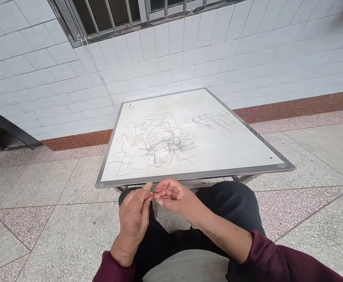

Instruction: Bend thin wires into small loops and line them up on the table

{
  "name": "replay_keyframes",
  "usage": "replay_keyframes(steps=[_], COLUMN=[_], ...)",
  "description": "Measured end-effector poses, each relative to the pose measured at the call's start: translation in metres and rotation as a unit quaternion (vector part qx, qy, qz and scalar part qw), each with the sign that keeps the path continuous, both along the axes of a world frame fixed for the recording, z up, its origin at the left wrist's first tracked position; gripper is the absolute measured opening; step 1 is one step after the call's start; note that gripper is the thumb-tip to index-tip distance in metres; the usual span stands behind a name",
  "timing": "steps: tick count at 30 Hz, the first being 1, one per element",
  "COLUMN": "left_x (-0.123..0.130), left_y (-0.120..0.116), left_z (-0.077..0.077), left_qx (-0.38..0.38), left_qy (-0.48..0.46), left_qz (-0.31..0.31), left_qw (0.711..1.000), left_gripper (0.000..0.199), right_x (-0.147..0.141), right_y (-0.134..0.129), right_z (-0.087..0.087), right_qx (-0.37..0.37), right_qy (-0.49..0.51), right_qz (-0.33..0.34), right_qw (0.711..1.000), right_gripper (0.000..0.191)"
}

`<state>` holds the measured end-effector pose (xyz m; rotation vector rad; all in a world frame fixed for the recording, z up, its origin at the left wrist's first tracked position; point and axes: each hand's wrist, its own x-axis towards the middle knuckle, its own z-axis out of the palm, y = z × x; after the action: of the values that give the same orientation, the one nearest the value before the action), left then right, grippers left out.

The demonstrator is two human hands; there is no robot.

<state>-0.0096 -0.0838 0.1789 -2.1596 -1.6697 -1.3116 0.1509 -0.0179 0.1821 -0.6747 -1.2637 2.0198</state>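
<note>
the left hand (134, 211) and the right hand (177, 197) meet just off the near edge of the counter (230, 152), at its seven o'clock with the wall as twelve, above the person's knees. the left grip is closed to a pinch, thumb against finger, on a thin wire (153, 192); a tan wrap (148, 186) covers one finger. the right grip is nearly closed too, thumb and fingertips drawn together about the wire at the left hand's three o'clock, the other fingers loosely curled. the wire is so fine that its full shape cannot be told.

on the counter, a tangled heap of dark wires (168, 145) lies a little toward eight o'clock from the middle. zigzag wires (127, 137) spread beside it from eight round to eleven o'clock, some touching or crossing its edge. looped wires with long tails (208, 120) lie in a row toward one and two o'clock. a small white and red object (132, 105) sits near the ten o'clock corner, and a dark speck (271, 158) near the four o'clock one. the white tiled wall (174, 62) stands at twelve, with a barred window (124, 15) at eleven.
</note>
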Motion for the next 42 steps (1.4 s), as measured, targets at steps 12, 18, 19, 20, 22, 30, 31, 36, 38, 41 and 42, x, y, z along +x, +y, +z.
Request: replay_keyframes(steps=[12,18,19,20,22,30,31,36,38,41,42], left_x=[-0.003,0.001,0.002,0.002,0.003,-0.002,-0.003,-0.005,-0.006,-0.007,-0.007], left_y=[0.003,0.003,0.003,0.002,0.002,0.003,0.004,0.006,0.006,0.006,0.006], left_z=[0.007,0.006,0.005,0.004,0.002,0.008,0.011,0.018,0.018,0.018,0.018], left_qx=[-0.09,-0.129,-0.128,-0.125,-0.129,-0.201,-0.212,-0.252,-0.26,-0.273,-0.283], left_qy=[0.025,0.071,0.086,0.097,0.103,0.048,0.045,0.042,0.047,0.047,0.045], left_qz=[-0.11,-0.12,-0.121,-0.12,-0.116,-0.127,-0.128,-0.127,-0.129,-0.128,-0.125], left_qw=[0.99,0.982,0.981,0.98,0.979,0.97,0.968,0.958,0.956,0.952,0.95], left_gripper=[0.056,0.056,0.057,0.058,0.059,0.064,0.064,0.066,0.067,0.07,0.071], right_x=[0.002,0.001,0.001,0.001,0.002,0.006,0.005,0.004,0.006,0.011,0.012], right_y=[0.008,0.009,0.01,0.01,0.009,0.006,0.006,0.008,0.01,0.014,0.015], right_z=[-0.01,-0.017,-0.017,-0.018,-0.019,-0.023,-0.024,-0.029,-0.032,-0.034,-0.034], right_qx=[0.012,0.029,0.034,0.045,0.083,0.231,0.249,0.404,0.503,0.635,0.665], right_qy=[-0.021,-0.027,-0.023,-0.023,-0.034,-0.141,-0.154,-0.203,-0.222,-0.248,-0.251], right_qz=[-0.007,-0.014,-0.014,-0.01,0.01,0.093,0.083,0.032,0.026,0.022,0.02], right_qw=[1.0,0.999,0.999,0.999,0.996,0.958,0.953,0.891,0.835,0.731,0.703], right_gripper=[0.027,0.024,0.023,0.022,0.018,0.009,0.01,0.021,0.024,0.028,0.028])
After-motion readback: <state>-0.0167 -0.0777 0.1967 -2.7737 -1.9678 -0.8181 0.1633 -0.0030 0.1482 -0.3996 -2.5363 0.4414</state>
